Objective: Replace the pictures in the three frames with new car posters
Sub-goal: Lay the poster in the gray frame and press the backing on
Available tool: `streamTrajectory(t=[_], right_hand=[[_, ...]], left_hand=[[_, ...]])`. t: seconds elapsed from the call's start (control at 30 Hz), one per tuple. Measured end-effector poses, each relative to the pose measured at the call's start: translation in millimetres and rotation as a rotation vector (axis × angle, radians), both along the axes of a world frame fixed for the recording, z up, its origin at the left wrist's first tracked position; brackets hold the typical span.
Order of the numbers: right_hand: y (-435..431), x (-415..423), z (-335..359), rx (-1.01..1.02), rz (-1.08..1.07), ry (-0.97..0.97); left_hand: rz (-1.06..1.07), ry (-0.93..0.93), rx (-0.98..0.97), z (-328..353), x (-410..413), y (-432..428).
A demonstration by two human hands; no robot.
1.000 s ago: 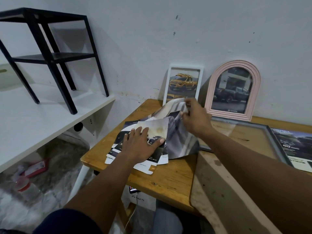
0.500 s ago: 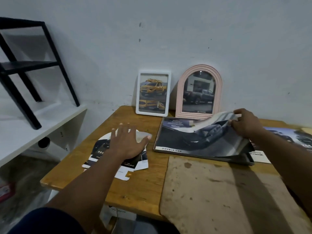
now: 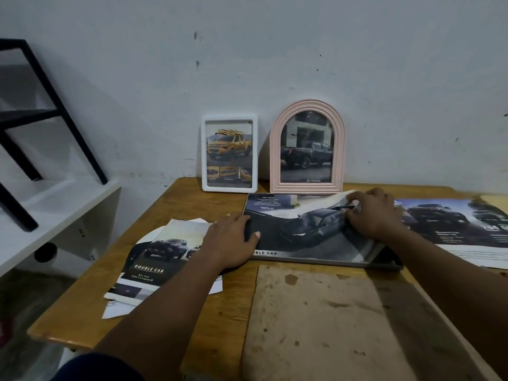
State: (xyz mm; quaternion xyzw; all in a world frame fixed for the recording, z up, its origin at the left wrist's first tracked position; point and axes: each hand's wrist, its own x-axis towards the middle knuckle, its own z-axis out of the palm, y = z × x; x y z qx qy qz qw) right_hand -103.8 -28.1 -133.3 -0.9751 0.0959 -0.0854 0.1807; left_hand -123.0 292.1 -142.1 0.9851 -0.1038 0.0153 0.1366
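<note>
A white frame (image 3: 229,119) with a yellow truck picture and a pink arched frame (image 3: 307,105) with a dark pickup lean on the wall. A large grey frame (image 3: 384,264) lies flat on the wooden table (image 3: 176,312). On it lies a dark car poster (image 3: 302,235), its far right part still curled up. My right hand (image 3: 373,215) pinches that curled edge. My left hand (image 3: 231,240) lies flat, fingers straight, pressing the poster's left edge. Cut-out "Double Cab" posters (image 3: 154,262) lie left of the frame.
A brown backing board (image 3: 324,320) lies near the front of the table. Another car poster (image 3: 453,226) lies at the right. A white shelf (image 3: 49,215) with a black metal stand (image 3: 41,111) is to the left, below the table's level.
My left hand left the cut-out posters and moved right onto the poster's left edge. My right hand lowered the curled poster closer to the grey frame.
</note>
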Motion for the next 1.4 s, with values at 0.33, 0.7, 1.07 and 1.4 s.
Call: streamTrajectory(t=[0.33, 0.7, 1.07, 1.4], right_hand=[[12, -13, -18, -0.142, 0.195, 0.152], [10, -11, -13, -0.216, 0.147, 0.07], [10, -3, -21, -0.127, 0.216, 0.095], [-13, -39, 8, -0.02, 0.164, -0.046]], left_hand=[[-0.061, 0.021, -0.12, -2, 9, -16], [-0.07, -0.048, 0.016, -2, 31, -29], [-0.124, 0.044, 0.018, -14, 41, -36], [-0.107, -0.014, 0.05, 9, 32, -45]])
